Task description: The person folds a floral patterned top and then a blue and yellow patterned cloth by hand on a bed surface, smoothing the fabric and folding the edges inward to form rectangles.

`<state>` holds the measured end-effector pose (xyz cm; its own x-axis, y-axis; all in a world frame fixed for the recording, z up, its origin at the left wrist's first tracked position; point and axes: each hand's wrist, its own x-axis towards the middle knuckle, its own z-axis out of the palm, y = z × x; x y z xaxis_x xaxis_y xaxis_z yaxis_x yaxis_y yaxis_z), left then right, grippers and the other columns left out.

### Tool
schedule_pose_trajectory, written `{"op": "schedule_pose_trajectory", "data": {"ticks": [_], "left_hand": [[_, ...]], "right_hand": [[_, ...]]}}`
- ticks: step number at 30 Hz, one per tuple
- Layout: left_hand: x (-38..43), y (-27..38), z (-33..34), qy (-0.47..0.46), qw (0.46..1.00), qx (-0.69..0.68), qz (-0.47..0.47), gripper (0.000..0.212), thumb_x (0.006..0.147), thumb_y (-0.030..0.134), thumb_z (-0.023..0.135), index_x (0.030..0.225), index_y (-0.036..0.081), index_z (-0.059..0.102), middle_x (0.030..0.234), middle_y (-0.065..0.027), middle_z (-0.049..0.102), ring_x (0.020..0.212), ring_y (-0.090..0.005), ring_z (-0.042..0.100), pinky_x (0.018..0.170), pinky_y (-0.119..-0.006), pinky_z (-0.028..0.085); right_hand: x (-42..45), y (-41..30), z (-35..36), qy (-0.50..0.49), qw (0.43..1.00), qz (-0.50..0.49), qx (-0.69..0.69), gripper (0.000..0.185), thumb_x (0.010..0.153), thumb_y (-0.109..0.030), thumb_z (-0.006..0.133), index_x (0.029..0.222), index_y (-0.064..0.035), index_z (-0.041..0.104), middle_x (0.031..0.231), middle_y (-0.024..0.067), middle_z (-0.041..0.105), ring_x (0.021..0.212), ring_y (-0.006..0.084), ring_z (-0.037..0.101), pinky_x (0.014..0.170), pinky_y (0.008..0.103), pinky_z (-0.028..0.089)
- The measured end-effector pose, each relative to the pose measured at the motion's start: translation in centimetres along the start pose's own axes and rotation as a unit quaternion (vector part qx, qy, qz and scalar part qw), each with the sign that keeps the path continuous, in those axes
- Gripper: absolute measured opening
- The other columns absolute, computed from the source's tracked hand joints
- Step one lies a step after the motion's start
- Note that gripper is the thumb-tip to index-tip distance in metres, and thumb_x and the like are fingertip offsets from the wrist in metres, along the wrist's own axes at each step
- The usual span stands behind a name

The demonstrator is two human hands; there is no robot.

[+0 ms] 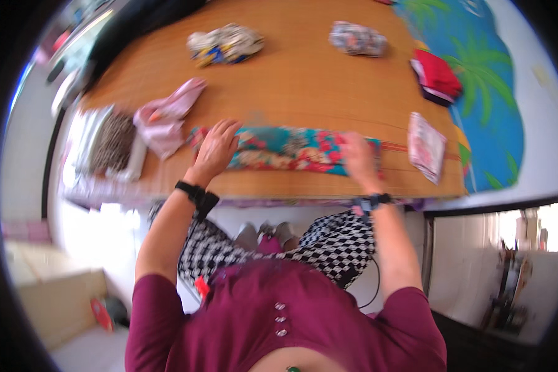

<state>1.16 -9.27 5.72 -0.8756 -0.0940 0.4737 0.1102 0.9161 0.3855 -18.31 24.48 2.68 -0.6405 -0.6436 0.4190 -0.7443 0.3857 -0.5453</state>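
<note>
A teal floral cloth [283,149], folded into a long flat strip, lies across the orange mat [297,88] near its front edge. Over the strip's left end is my left hand [217,145], palm down with the fingers a little bent. My right hand [359,157] is at the right end of the strip, blurred, its fingertips at the cloth. Whether either hand grips the fabric is not plain. Each wrist wears a black band. Left of my left hand lies a loosely crumpled pink garment [165,116].
Bundled cream cloth [228,43] and a grey patterned bundle [358,39] lie farther back. At right are folded red clothing [437,78] and a pink-white folded cloth [427,146], beside a blue palm-tree mat [488,102]. A brown textured item [115,142] is at left.
</note>
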Motion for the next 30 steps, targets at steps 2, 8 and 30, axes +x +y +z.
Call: {"op": "schedule_pose_trajectory", "data": {"ticks": [2, 8, 30], "left_hand": [[1.3, 1.1, 2.1, -0.04, 0.999, 0.013, 0.001, 0.04, 0.088, 0.009, 0.056, 0.127, -0.001, 0.053, 0.131, -0.0195, 0.054, 0.127, -0.0364, 0.045, 0.107, -0.044, 0.038], [2.4, 0.9, 9.8, -0.126, 0.988, 0.035, -0.076, 0.05, 0.092, 0.015, 0.053, 0.14, 0.003, 0.042, 0.144, -0.0166, 0.044, 0.137, -0.0338, 0.035, 0.113, -0.047, 0.028], [-2.2, -4.0, 5.9, -0.158, 0.947, 0.175, -0.219, 0.06, 0.099, 0.037, 0.043, 0.148, 0.005, 0.032, 0.156, -0.0112, 0.027, 0.145, -0.0299, 0.021, 0.118, -0.047, 0.014]], "right_hand": [[2.5, -5.3, 3.7, -0.025, 0.999, 0.016, 0.018, 0.023, 0.085, -0.014, 0.055, 0.102, 0.0004, 0.06, 0.1, 0.0198, 0.059, 0.092, 0.0399, 0.056, 0.08, 0.0461, 0.047], [2.7, -7.3, 11.4, -0.153, 0.981, -0.012, -0.116, 0.053, 0.095, -0.036, 0.047, 0.138, -0.0052, 0.046, 0.148, 0.0182, 0.036, 0.14, 0.0331, 0.028, 0.112, 0.0552, 0.022], [1.8, -4.2, 2.8, -0.118, 0.962, 0.155, -0.194, 0.057, 0.097, -0.04, 0.044, 0.141, -0.0036, 0.04, 0.151, 0.0181, 0.032, 0.141, 0.034, 0.027, 0.112, 0.0634, 0.016]]}}
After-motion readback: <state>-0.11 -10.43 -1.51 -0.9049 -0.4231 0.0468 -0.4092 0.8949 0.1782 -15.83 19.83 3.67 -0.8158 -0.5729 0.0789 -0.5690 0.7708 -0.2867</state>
